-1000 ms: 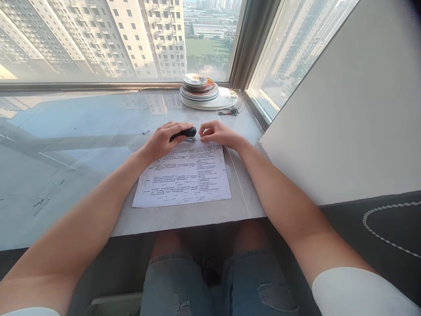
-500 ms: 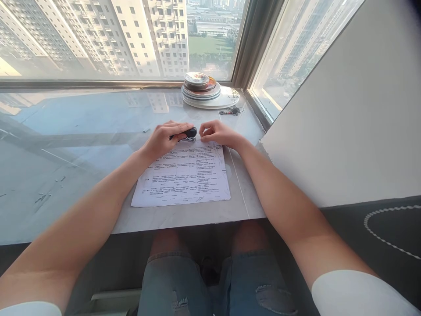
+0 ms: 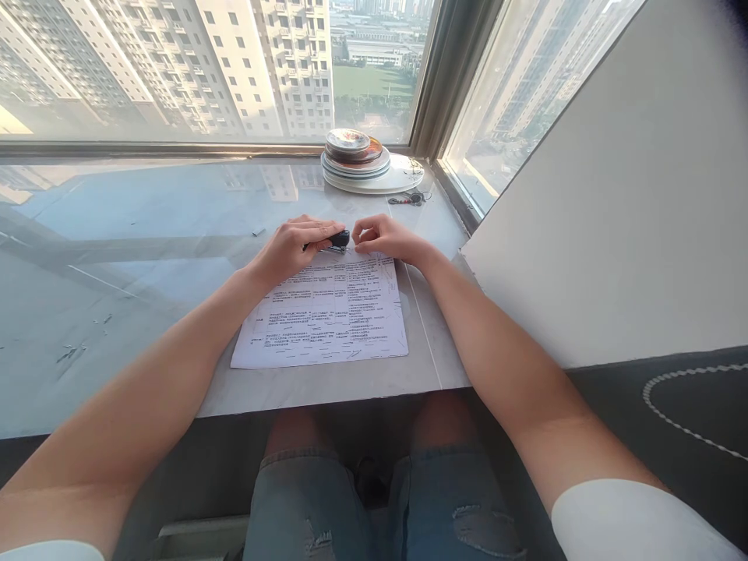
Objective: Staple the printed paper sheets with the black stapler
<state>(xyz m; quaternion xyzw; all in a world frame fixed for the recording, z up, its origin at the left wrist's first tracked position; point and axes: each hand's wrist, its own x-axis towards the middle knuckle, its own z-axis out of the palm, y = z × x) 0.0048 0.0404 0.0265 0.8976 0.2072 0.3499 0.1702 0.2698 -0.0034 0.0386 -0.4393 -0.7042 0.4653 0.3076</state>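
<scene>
A black stapler (image 3: 340,238) lies over the far edge of the printed paper (image 3: 327,327), its metal base showing beneath. My left hand (image 3: 297,243) is wrapped over it from the left, fingers on top and thumb along the near side. Just right of the stapler's front end is my right hand (image 3: 382,236), thumb and forefinger pinched together at the paper's far edge. Whatever is between those fingertips is too small to make out. Printed text covers the paper, with short dark marks scattered along its near part and right side.
Stacked plates (image 3: 356,167) stand by the window corner, with a bunch of keys (image 3: 412,199) in front. Small dark bits (image 3: 70,354) lie on the glossy sill (image 3: 146,257) at left. A white wall (image 3: 613,234) rises at right.
Both hands, the stapler and the paper keep their places. The whole view has shifted very slightly.
</scene>
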